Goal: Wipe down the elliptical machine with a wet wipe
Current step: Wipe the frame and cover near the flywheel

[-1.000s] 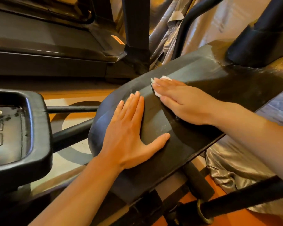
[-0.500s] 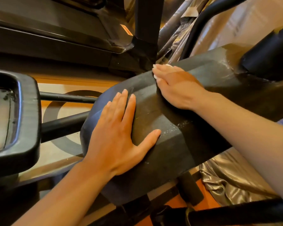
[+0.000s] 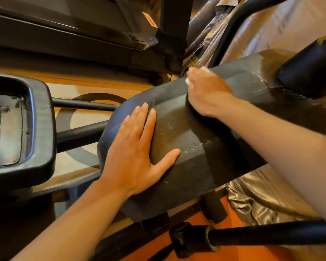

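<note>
Left hand [image 3: 134, 153] lies flat, palm down, on the elliptical housing [image 3: 205, 162], a matte black angular shell with a rounded end and faceted edges. 4 fingers straight and pressed close together, thumb splayed out to the side along a facet edge. Right hand [image 3: 208, 93] sits further up the same housing, near its far edge, fingers bent down over a white wet wipe [image 3: 203, 68]; only small white bits of the wipe show past the fingertips and knuckles, and the hand is blurred, so I cannot tell if the fingers are spread or together. Housing surface looks dusty, with pale streaks and speckles near the thumb and a wet-looking sheen toward the upper right, where a thick glossy black column [image 3: 309, 72] meets it.

Foot pedal [image 3: 36, 129] at left: black tray with raised rounded rim, recessed floor with slots and round bolts. Smooth black tubes [image 3: 79, 136] run beside it. Shiny grey satin-like fabric [image 3: 262, 200] is bunched at right. Floor covering [image 3: 83, 87] is orange-tan with a dark ring pattern.
</note>
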Demonstrator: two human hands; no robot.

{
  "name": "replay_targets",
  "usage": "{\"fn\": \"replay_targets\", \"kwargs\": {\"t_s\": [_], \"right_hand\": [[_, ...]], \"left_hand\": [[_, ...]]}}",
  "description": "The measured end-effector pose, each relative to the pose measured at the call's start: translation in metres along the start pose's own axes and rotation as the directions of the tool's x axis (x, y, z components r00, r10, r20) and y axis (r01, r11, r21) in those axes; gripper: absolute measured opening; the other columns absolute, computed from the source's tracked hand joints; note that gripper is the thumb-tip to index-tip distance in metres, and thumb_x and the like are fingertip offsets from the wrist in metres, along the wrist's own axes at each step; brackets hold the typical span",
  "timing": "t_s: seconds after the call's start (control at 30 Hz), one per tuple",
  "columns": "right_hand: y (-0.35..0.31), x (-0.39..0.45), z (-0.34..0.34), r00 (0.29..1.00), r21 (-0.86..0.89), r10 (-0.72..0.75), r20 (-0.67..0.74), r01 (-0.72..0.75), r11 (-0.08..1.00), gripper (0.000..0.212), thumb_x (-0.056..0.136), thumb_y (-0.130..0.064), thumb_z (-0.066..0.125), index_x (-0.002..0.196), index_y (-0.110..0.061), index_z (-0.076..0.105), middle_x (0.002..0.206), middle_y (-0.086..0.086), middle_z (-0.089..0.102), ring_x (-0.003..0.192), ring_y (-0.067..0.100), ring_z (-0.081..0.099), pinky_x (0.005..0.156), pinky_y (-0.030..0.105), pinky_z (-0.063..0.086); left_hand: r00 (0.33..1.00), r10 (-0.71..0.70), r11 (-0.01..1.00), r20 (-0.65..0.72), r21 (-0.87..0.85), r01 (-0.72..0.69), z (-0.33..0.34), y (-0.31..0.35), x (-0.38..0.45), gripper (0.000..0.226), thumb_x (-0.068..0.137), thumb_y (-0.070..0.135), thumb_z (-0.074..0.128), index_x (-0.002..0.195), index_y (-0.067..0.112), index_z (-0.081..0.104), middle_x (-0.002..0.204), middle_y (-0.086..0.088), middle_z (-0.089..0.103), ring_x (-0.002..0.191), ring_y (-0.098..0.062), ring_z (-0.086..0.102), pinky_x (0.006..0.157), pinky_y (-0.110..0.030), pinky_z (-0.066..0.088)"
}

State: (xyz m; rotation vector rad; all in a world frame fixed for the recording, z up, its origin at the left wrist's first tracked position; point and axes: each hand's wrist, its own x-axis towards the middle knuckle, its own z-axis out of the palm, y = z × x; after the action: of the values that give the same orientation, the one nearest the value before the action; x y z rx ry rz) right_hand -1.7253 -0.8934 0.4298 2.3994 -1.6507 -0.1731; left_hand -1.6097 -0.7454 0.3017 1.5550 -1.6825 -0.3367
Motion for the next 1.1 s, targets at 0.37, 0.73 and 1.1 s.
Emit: {"fn": "replay_targets", "kwargs": {"t_s": [0.37, 0.73, 1.1], "right_hand": [[0.027, -0.024, -0.013, 0.943, 0.088, -0.303, 0.137, 0.293, 0.952, 0.049, 0.105, -0.025, 0.027, 0.154, -0.023, 0.020, 0.160, -0.008, 0.016, 0.147, 0.008, 0.010, 0.119, 0.025, 0.005], [-0.070, -0.042, 0.020, 0.758, 0.068, -0.623, 0.193, 0.623, 0.779, 0.049, 0.106, -0.030, 0.023, 0.154, -0.020, 0.017, 0.161, -0.006, 0.011, 0.147, 0.006, 0.001, 0.108, 0.012, -0.013], [0.008, -0.144, 0.021, 0.761, -0.157, -0.628, 0.162, 0.648, 0.745, 0.054, 0.104, -0.031, 0.022, 0.154, -0.012, 0.015, 0.162, 0.003, 0.008, 0.149, 0.014, 0.004, 0.120, 0.037, 0.013]], "left_hand": [[0.986, -0.156, 0.988, -0.061, 0.001, 0.156, 0.007, 0.007, -0.010, 0.104, 0.081, 0.084, 0.023, 0.156, 0.012, 0.013, 0.164, -0.006, 0.006, 0.151, -0.018, 0.004, 0.122, -0.040, 0.012], [0.995, -0.088, 0.992, 0.043, -0.083, 0.092, -0.003, -0.017, -0.035, 0.105, 0.084, 0.081, 0.032, 0.157, 0.014, -0.003, 0.164, -0.002, -0.009, 0.150, -0.011, -0.009, 0.123, -0.035, 0.006], [0.980, -0.033, 0.995, 0.195, -0.090, 0.051, -0.012, -0.046, -0.044, 0.119, 0.070, 0.092, 0.034, 0.150, 0.026, -0.024, 0.159, 0.007, -0.028, 0.145, -0.005, -0.025, 0.116, -0.029, -0.005]]}}
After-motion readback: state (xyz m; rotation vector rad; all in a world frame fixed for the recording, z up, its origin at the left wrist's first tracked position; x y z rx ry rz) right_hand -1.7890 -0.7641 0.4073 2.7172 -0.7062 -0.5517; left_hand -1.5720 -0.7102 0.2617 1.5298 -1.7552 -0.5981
